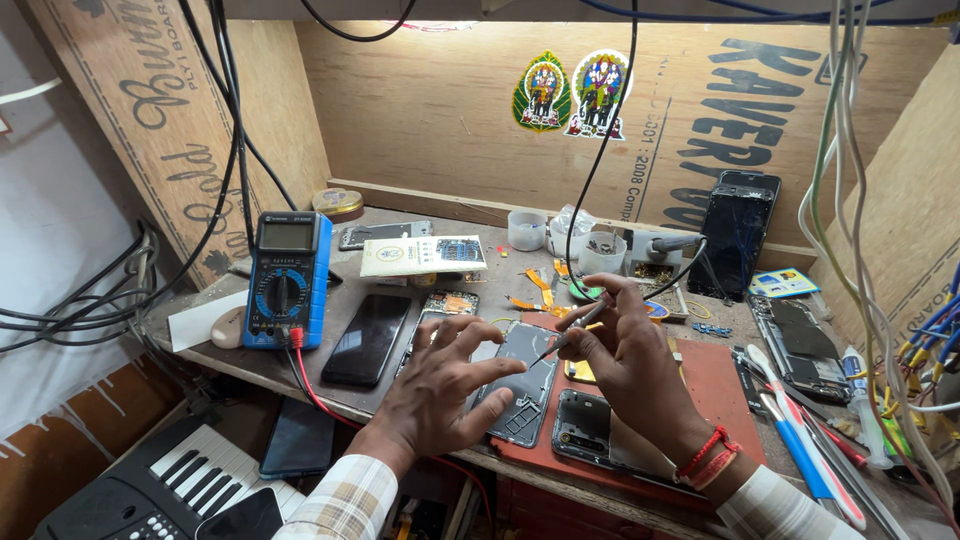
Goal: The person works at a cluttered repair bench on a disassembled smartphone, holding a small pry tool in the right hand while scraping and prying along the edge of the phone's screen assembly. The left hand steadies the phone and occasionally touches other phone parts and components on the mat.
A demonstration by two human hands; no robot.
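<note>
Pinching a thin screwdriver (572,331) in my right hand (630,365), I set its tip on the opened phone frame (520,385), which lies on the red mat (725,395) near the bench's front edge. My left hand (440,385) spreads open-fingered on the frame's left side. A black phone (366,338) and blue multimeter (288,280) crowd the left.

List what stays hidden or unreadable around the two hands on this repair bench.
Head view only:
- Opened grey phone frame: its near left part sits under the left hand.
- Thin metal-tipped tool: the grip is buried in the right hand.
- Black phone back shell: partly behind the right wrist.
- Black electronic keyboard: cut off by the bottom edge.
</note>
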